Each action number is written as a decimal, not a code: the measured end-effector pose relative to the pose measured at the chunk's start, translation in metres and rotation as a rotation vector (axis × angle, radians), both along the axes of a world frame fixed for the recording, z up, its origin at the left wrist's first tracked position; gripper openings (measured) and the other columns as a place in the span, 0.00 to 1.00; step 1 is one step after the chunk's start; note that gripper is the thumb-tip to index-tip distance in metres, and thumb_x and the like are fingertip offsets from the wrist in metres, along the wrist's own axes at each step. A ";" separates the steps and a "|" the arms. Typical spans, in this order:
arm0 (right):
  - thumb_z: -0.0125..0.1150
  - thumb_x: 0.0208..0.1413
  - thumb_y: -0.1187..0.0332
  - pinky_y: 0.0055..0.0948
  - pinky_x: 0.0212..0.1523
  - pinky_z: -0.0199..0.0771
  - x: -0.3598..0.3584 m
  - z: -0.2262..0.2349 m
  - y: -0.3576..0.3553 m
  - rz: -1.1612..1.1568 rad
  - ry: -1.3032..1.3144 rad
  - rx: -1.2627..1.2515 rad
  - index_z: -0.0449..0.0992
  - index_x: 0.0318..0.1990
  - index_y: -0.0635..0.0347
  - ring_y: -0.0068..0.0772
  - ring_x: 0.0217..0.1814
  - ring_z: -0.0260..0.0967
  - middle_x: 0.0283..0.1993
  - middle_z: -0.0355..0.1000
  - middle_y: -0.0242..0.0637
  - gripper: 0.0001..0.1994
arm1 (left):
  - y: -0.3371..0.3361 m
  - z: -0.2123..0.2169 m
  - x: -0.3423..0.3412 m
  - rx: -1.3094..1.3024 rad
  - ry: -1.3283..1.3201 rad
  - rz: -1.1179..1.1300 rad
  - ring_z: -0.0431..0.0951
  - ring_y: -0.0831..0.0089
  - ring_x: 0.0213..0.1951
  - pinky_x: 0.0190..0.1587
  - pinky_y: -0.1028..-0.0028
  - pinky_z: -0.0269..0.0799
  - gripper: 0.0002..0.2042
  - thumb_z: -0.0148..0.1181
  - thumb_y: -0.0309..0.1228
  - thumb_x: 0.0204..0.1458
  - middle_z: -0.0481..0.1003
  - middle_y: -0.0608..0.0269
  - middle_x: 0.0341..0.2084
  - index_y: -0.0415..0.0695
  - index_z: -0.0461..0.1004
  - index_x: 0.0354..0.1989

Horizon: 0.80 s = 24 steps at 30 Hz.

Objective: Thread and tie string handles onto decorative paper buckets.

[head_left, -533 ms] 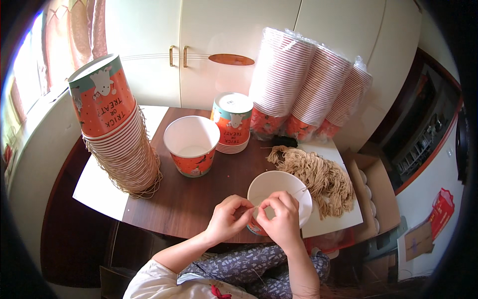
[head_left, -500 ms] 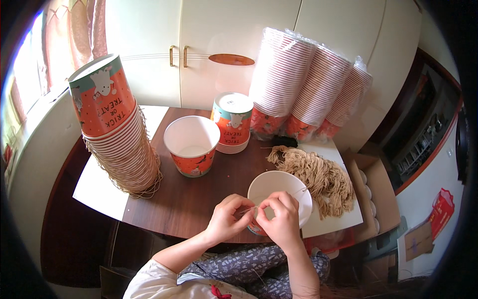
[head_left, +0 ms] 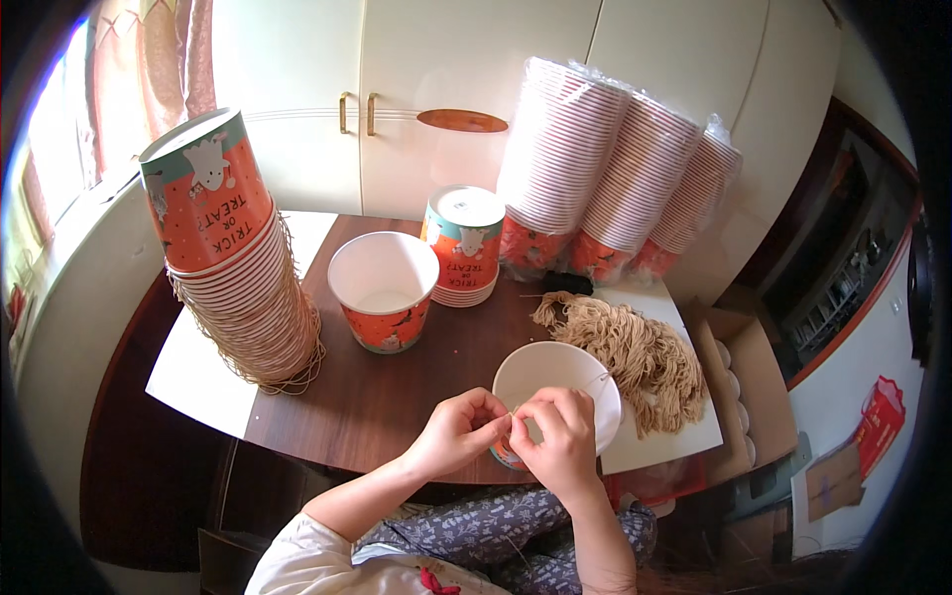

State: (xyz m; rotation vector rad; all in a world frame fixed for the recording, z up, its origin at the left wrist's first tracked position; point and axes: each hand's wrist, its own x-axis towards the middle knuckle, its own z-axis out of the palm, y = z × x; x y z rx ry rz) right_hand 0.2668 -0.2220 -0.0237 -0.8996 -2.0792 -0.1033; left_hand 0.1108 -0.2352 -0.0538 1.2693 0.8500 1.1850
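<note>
Nothing has shifted since half a second ago; both hands stay at the cup rim. Table (head_left: 397, 397): bare wood mid-left, crowded at back. Tall cup stack (head_left: 233, 258) at left edge. Paper cup (head_left: 555, 392) at near edge. Left hand (head_left: 458, 433) and right hand (head_left: 560, 441) pinch narrowly on thin string (head_left: 593, 380).

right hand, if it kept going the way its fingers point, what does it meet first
The right hand points left, fingers pinched at the paper cup's near rim. Going straight on, it would meet the left hand first; their fingertips look almost touching, though depth is unclear.
</note>
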 end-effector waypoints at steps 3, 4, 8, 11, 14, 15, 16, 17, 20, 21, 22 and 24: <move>0.62 0.36 0.76 0.35 0.41 0.65 0.000 0.004 -0.002 0.018 -0.003 -0.003 0.69 0.28 0.57 0.38 0.36 0.66 0.32 0.67 0.33 0.09 | 0.000 0.000 0.000 -0.017 -0.097 -0.040 0.72 0.84 0.29 0.32 0.83 0.70 0.05 0.53 0.25 0.53 0.72 0.67 0.26 0.36 0.67 0.33; 0.62 0.36 0.76 0.35 0.41 0.65 0.001 0.005 -0.002 0.019 -0.003 -0.003 0.69 0.28 0.57 0.38 0.36 0.66 0.32 0.67 0.33 0.09 | 0.001 -0.003 0.000 -0.035 -0.155 -0.051 0.71 0.84 0.29 0.33 0.83 0.70 0.05 0.53 0.25 0.54 0.71 0.67 0.26 0.37 0.67 0.33; 0.61 0.41 0.74 0.36 0.43 0.67 0.008 0.000 0.000 0.108 0.124 -0.335 0.67 0.37 0.59 0.42 0.42 0.67 0.38 0.69 0.38 0.13 | 0.001 -0.006 0.001 -0.058 -0.223 -0.058 0.69 0.85 0.30 0.33 0.83 0.67 0.05 0.53 0.27 0.54 0.70 0.70 0.26 0.38 0.66 0.34; 0.59 0.45 0.73 0.32 0.42 0.69 0.009 -0.001 0.001 0.244 0.353 -0.585 0.66 0.39 0.62 0.38 0.44 0.69 0.40 0.70 0.39 0.13 | 0.001 -0.005 0.002 -0.066 -0.232 -0.068 0.68 0.86 0.29 0.32 0.84 0.66 0.05 0.53 0.27 0.54 0.69 0.71 0.26 0.38 0.66 0.34; 0.59 0.48 0.71 0.26 0.41 0.70 0.010 0.002 0.004 0.298 0.390 -0.725 0.66 0.41 0.64 0.31 0.44 0.70 0.40 0.71 0.39 0.13 | 0.000 -0.007 0.003 -0.024 -0.230 -0.048 0.68 0.87 0.29 0.32 0.84 0.66 0.05 0.53 0.27 0.54 0.69 0.71 0.26 0.38 0.66 0.34; 0.58 0.49 0.72 0.25 0.40 0.71 0.012 0.003 0.005 0.303 0.353 -0.727 0.67 0.40 0.65 0.29 0.41 0.70 0.38 0.71 0.38 0.12 | 0.000 -0.007 0.003 -0.024 -0.230 -0.048 0.68 0.87 0.29 0.32 0.84 0.66 0.05 0.53 0.27 0.54 0.69 0.71 0.26 0.38 0.66 0.34; 0.58 0.49 0.72 0.24 0.38 0.71 0.013 0.003 0.006 0.309 0.317 -0.728 0.68 0.40 0.65 0.27 0.39 0.71 0.36 0.72 0.38 0.12 | 0.000 -0.007 0.003 -0.019 -0.225 -0.046 0.68 0.87 0.30 0.32 0.84 0.66 0.05 0.53 0.27 0.54 0.69 0.71 0.26 0.38 0.67 0.34; 0.58 0.49 0.72 0.24 0.38 0.71 0.012 0.004 0.006 0.309 0.316 -0.728 0.68 0.40 0.65 0.27 0.39 0.71 0.36 0.72 0.38 0.12 | 0.000 -0.007 0.003 -0.014 -0.219 -0.044 0.69 0.87 0.30 0.32 0.84 0.66 0.05 0.53 0.27 0.54 0.69 0.71 0.27 0.38 0.67 0.34; 0.58 0.50 0.73 0.24 0.37 0.71 0.012 0.006 0.006 0.301 0.356 -0.704 0.71 0.36 0.66 0.25 0.34 0.71 0.31 0.73 0.37 0.08 | 0.001 -0.008 0.004 0.008 -0.204 -0.028 0.69 0.87 0.29 0.31 0.84 0.66 0.05 0.54 0.27 0.54 0.70 0.71 0.27 0.39 0.67 0.34; 0.58 0.50 0.74 0.23 0.36 0.71 0.012 0.005 0.007 0.293 0.364 -0.713 0.72 0.35 0.66 0.25 0.33 0.71 0.30 0.73 0.37 0.06 | 0.001 -0.008 0.004 0.008 -0.204 -0.029 0.69 0.87 0.29 0.31 0.84 0.66 0.05 0.54 0.27 0.54 0.70 0.71 0.27 0.39 0.67 0.34; 0.58 0.50 0.75 0.23 0.34 0.71 0.012 0.004 0.007 0.285 0.372 -0.722 0.73 0.33 0.66 0.25 0.32 0.71 0.29 0.73 0.37 0.04 | 0.001 -0.008 0.004 0.023 -0.207 -0.021 0.68 0.88 0.28 0.30 0.86 0.64 0.05 0.54 0.27 0.54 0.70 0.71 0.27 0.39 0.68 0.34; 0.58 0.50 0.75 0.23 0.34 0.70 0.012 0.003 0.008 0.272 0.372 -0.715 0.73 0.32 0.66 0.26 0.32 0.72 0.29 0.74 0.37 0.04 | 0.002 -0.009 0.006 0.037 -0.211 -0.013 0.66 0.89 0.27 0.28 0.87 0.62 0.05 0.54 0.27 0.54 0.70 0.72 0.27 0.40 0.68 0.34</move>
